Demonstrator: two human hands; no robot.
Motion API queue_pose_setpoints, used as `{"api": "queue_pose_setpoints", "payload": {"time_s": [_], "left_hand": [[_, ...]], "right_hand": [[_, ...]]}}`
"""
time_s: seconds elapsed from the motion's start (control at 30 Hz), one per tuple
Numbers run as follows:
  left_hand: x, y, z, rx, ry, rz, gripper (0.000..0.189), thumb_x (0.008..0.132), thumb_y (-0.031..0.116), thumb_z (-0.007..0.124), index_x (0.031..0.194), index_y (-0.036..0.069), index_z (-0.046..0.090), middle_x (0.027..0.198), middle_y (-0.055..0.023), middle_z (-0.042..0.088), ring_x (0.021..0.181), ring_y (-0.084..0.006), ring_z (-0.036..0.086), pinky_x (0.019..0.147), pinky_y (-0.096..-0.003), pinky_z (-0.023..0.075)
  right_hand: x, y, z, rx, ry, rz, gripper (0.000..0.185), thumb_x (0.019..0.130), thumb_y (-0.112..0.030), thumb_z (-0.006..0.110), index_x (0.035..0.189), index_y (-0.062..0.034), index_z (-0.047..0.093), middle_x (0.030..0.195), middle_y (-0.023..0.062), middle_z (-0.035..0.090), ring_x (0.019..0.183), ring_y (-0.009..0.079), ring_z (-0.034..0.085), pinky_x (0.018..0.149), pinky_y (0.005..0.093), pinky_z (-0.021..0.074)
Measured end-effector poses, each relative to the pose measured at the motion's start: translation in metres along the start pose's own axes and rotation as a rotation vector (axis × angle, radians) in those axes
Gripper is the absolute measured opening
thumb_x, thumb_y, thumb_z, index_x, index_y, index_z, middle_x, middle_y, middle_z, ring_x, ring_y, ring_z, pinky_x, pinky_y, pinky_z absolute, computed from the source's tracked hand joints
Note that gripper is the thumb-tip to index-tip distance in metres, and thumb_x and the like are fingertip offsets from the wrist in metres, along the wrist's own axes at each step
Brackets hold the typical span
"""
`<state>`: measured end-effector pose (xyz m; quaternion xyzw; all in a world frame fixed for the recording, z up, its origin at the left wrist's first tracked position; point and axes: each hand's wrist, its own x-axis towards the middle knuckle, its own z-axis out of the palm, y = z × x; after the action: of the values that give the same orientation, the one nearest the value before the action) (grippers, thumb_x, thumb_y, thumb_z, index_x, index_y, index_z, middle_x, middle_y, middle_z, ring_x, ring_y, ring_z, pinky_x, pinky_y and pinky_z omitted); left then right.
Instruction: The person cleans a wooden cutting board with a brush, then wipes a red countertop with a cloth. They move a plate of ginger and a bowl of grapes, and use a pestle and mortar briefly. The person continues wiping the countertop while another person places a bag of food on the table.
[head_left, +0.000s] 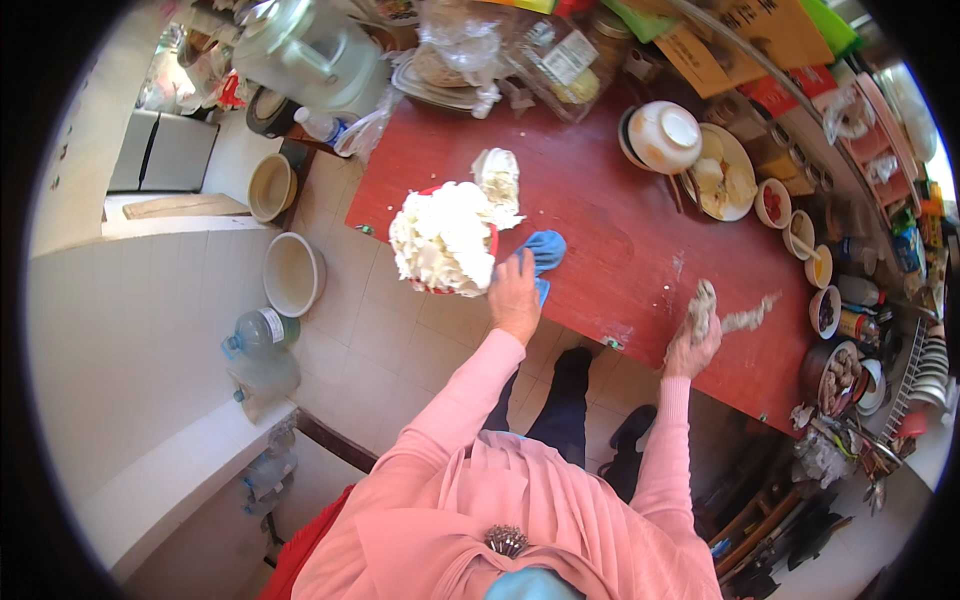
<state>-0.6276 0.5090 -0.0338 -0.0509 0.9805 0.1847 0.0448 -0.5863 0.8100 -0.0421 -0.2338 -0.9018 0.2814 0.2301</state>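
My left hand (514, 296) grips a blue cloth (544, 251) at the table's near edge. Right beside its fingers stands a red container (493, 241), mostly hidden under a high heap of pale shredded vegetable, apparently cabbage (442, 236). A cut pale piece (499, 180), perhaps of the same cabbage, lies behind the heap. My right hand (691, 346) is closed around a crumpled greyish rag (703, 307) over the right part of the red tabletop (600, 247). One twisted end of the rag trails off to the right.
An upturned bowl (664, 135) and a plate of food (724, 172) sit at the back right. Several small bowls (772, 202) line the right edge. A clear plastic box (555, 67) and bags crowd the back. Tubs (294, 274) and large bottles (259, 330) stand at left.
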Motion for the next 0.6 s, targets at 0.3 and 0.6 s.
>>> {"api": "queue_pose_setpoints", "payload": {"time_s": [0.3,0.6], "left_hand": [[-0.032,0.024,-0.060,-0.549,0.040,0.264,0.046,0.072,0.010,0.071,0.115,0.003,0.055,0.099,-0.0130,0.054,0.094,-0.0336,0.057,0.075,-0.0428,0.0515],[-0.044,-0.048,-0.151,-0.977,0.102,0.092,0.038,0.075,0.005,0.066,0.112,0.003,0.059,0.106,-0.0112,0.058,0.102,-0.0233,0.059,0.090,-0.0350,0.0475]], "right_hand": [[-0.058,-0.036,-0.034,0.024,-0.065,0.072,0.036,0.090,-0.015,0.069,0.121,-0.0012,0.058,0.119,0.0141,0.059,0.114,0.0310,0.054,0.099,0.0417,0.0405],[-0.040,-0.059,0.001,0.176,-0.206,-0.023,0.040,0.087,-0.014,0.072,0.121,-0.0016,0.058,0.120,0.0149,0.059,0.114,0.0331,0.054,0.099,0.0431,0.0410]]}}
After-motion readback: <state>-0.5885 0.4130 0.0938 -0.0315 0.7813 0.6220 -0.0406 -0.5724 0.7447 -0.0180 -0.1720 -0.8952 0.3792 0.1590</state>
